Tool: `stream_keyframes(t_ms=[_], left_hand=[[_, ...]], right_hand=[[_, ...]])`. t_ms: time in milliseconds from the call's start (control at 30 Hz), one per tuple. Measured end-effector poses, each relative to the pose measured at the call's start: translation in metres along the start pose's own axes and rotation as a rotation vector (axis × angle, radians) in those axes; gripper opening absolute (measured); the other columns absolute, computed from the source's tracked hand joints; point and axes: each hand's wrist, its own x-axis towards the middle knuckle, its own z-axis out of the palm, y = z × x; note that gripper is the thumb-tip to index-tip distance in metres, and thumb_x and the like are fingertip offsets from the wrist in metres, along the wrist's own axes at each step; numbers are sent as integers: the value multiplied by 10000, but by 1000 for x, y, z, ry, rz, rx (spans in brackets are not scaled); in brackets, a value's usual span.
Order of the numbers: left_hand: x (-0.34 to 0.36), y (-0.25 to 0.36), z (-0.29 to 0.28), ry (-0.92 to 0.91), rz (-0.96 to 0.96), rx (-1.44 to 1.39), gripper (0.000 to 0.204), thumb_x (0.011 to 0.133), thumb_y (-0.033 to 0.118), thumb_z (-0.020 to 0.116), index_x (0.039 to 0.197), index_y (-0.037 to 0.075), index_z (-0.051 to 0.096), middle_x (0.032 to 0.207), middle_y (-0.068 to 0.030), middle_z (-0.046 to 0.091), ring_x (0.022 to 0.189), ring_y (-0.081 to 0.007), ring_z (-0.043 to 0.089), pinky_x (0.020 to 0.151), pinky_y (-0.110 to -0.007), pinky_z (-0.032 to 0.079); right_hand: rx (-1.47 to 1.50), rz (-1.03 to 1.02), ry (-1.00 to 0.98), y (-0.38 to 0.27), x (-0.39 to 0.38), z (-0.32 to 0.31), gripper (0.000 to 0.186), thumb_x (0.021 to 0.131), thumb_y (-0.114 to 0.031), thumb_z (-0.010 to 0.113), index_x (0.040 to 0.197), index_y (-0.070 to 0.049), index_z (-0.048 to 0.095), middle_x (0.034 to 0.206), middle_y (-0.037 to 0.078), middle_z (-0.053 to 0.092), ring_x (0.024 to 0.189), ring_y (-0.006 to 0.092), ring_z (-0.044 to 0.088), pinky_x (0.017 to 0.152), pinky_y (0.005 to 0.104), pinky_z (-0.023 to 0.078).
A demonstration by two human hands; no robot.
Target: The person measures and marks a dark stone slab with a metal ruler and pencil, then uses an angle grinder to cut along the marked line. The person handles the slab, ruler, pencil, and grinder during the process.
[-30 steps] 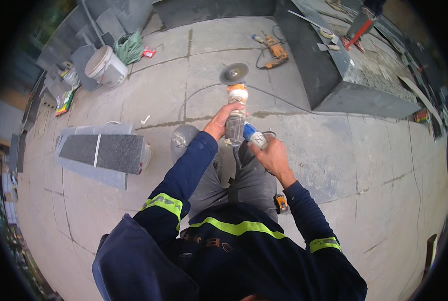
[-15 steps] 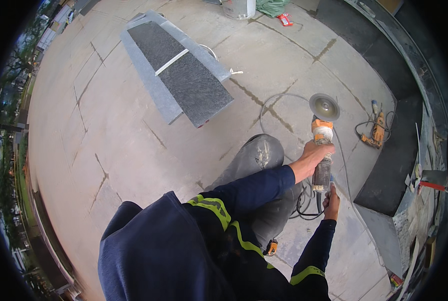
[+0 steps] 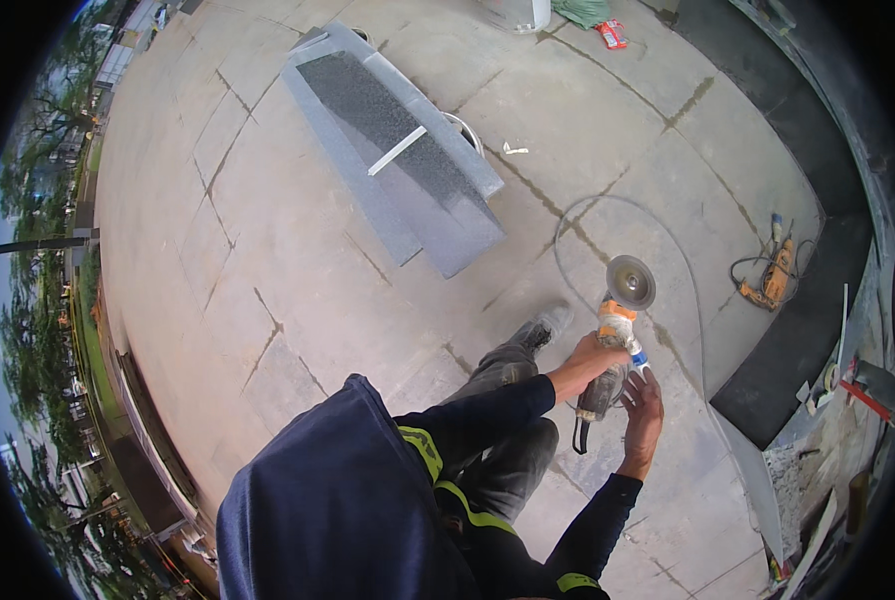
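The person's left hand (image 3: 589,362) is gripping the body of an angle grinder (image 3: 600,393), its fingers wrapping around the casing. The right hand (image 3: 644,415) is reaching up beside it with fingers partly extended, the fingertips meeting a blue-and-white connector (image 3: 638,356); whether they are closing firmly on it, I cannot tell. The grinder is being held above the paved floor (image 3: 307,330), in front of the person's bent legs, its disc (image 3: 630,283) pointing away from the body. A short black cord (image 3: 580,438) is looping from its rear end.

Beyond the hands, a grey cable (image 3: 689,262) is curving across the paving. To the right, an orange power tool (image 3: 770,280) is lying near a dark upright panel (image 3: 787,375). Farther off to the left, a dark slab (image 3: 362,92) is resting on lighter grey slabs (image 3: 337,160), a white strip (image 3: 397,150) crossing it. A red packet (image 3: 611,34) is lying near a green sack (image 3: 581,11).
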Motion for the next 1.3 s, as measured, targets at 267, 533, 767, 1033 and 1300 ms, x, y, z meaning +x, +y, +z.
stream_keyframes(t_ms=[267,533,767,1033,1300], left_hand=[[-148,3,-75,362,79,456,604,768,305,922,1235,-28,731,1121,-171,811,1041,-288,801,888,-417,611],[-198,107,-220,-33,-236,353,537,851,373,963,1252,81,759,1116,-78,797,1002,-225,797,889,-456,611],[-184,217,-334,-301,-542,-30,378,954,203,887,1248,54,702,1043,-89,769,857,-221,760,758,-422,647],[-239,278,-430,-214,-356,298,283,892,124,892,1124,39,753,998,-60,754,870,-188,742,740,-396,597],[-244,337,-522,-372,-212,640,314,894,189,905,1134,38,771,989,-44,759,899,-171,733,787,-372,581]], right_hand=[[-799,-92,43,-58,-203,238,1067,881,-307,898,1691,43,298,1312,382,738,1242,553,731,1027,562,592],[-273,77,29,-36,-238,363,651,824,-95,861,1391,44,573,1008,121,725,751,178,712,649,365,605],[233,145,125,-42,-259,548,542,863,-47,826,1341,18,578,991,86,696,798,196,712,691,356,615],[-419,71,413,-17,-277,700,908,833,-119,838,1629,17,423,1210,276,775,1026,397,796,910,478,642],[-459,-4,701,25,-256,856,967,815,-146,811,1655,-22,349,1283,354,740,1137,577,732,976,589,597]])
